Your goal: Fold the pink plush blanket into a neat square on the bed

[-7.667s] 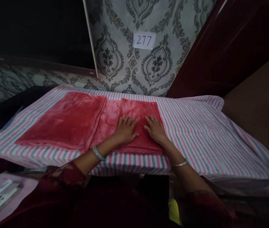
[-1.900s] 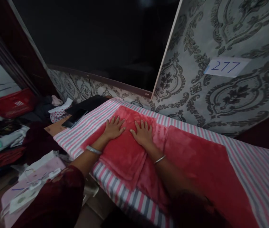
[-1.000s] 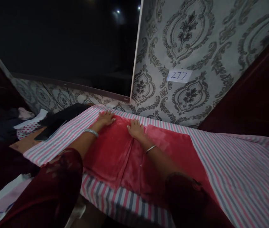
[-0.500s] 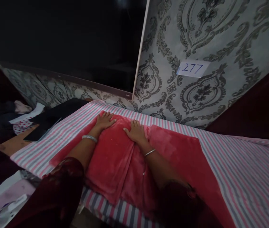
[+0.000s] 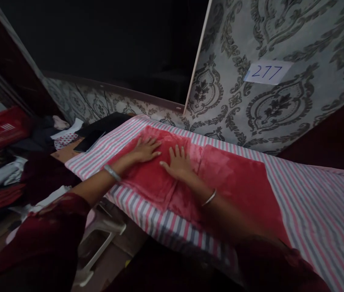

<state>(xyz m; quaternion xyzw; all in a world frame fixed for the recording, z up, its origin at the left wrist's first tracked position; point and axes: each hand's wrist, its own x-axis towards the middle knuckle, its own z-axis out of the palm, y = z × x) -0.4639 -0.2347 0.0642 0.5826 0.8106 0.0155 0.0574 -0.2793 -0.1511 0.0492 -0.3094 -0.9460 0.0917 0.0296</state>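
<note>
A red plush cloth (image 5: 155, 172), partly folded over on itself, lies on a striped pink, grey and white cover (image 5: 308, 207). On the folded left part rests my left hand (image 5: 145, 150), open and palm down with the fingers spread. My right hand (image 5: 179, 163) lies flat and open just to the right of it, near the fold's edge, thumb pointing left. Neither hand grips the cloth. The cloth's single-looking right part (image 5: 235, 174) spreads out beyond my right forearm, which hides some of its near side.
A large dark screen (image 5: 114, 44) hangs on the patterned wall behind, beside a paper marked 277 (image 5: 268, 72). Left of the cover lie a dark flat device (image 5: 89, 141), a red bag (image 5: 3, 126) and piled clothes. A white plastic stool (image 5: 105, 227) stands below.
My left hand has slid nearer to me over the folded cloth, while my right hand stays flat on it. The view has turned left, showing more of the floor and clutter.
</note>
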